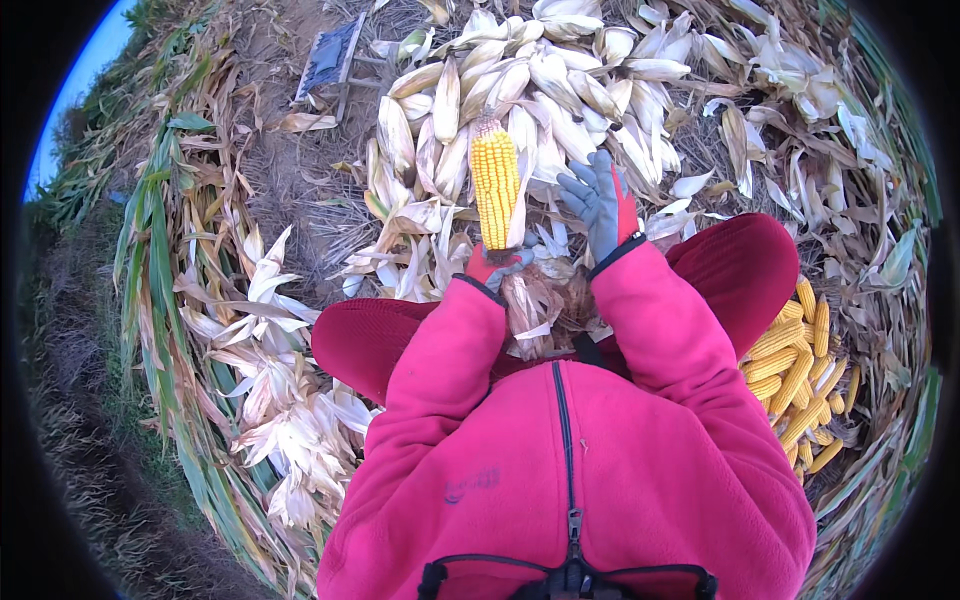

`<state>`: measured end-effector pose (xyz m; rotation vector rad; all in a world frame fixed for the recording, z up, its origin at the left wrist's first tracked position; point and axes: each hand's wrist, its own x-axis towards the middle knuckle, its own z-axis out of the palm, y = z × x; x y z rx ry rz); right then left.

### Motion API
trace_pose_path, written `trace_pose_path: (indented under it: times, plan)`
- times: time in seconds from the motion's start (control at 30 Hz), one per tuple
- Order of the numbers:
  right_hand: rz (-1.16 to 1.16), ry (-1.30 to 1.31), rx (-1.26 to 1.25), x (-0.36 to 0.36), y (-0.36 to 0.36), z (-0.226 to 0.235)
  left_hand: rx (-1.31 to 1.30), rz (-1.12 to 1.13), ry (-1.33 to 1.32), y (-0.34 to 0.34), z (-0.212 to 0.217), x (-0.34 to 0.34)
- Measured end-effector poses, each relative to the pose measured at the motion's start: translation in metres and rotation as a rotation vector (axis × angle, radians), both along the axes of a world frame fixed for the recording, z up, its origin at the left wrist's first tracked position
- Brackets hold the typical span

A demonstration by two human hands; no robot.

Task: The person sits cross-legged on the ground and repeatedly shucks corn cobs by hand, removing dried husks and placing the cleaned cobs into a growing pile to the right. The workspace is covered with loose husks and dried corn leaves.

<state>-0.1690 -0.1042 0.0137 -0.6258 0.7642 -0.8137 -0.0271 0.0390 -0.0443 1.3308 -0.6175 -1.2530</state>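
Observation:
A bare yellow ear of corn (495, 185) stands out ahead of me, with a strip of pale husk along its right side. My left hand (497, 266), in a red and grey glove, is closed round its lower end. Off to the right of the ear, my right hand (603, 208), gloved alike, is held up with its fingers apart and nothing in it. Loose peeled husks (533, 305) lie in my lap below the hands. Just beyond both hands spreads a pile of ears still in their dry husks (560, 75).
Peeled yellow ears (795, 375) are heaped by my right knee. Discarded husks (290, 430) lie at my left. Dry corn leaves and stalks (165, 260) ring the ground. A small frame with a dark blue seat (328, 55), perhaps a stool, lies at the far left.

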Motion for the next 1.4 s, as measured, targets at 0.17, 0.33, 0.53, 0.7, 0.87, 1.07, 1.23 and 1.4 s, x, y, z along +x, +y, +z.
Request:
trace_pose_path:
  times: [0.17,0.33,0.53,0.7,0.87,1.07,1.23,1.4]
  plan:
    - [0.145,-0.005,0.011,0.008,0.003,-0.012,-0.012,-0.114,0.182,0.003,0.013,-0.002]
    - [0.141,-0.346,-0.076,0.012,0.0,-0.022,-0.026,-0.3,0.02,0.002,0.014,-0.01]
    - [0.107,-0.625,0.024,0.012,0.009,-0.007,-0.203,-0.153,0.796,0.014,-0.039,-0.003]
    - [0.342,-0.357,-0.073,0.005,0.024,0.001,-0.212,0.494,0.721,-0.026,0.006,-0.017]
    - [0.629,-0.092,-0.498,0.004,0.028,0.019,-0.086,0.245,0.477,-0.004,-0.008,0.011]
    - [0.063,-0.162,-0.108,0.01,-0.015,-0.014,-0.055,-0.036,0.081,0.002,-0.009,0.007]
    - [0.334,-0.071,-0.082,0.015,0.012,-0.022,-0.009,-0.165,0.213,0.008,-0.042,-0.03]
    - [0.314,-0.062,-0.151,0.017,0.019,-0.028,-0.064,-0.177,0.124,0.003,-0.027,-0.044]
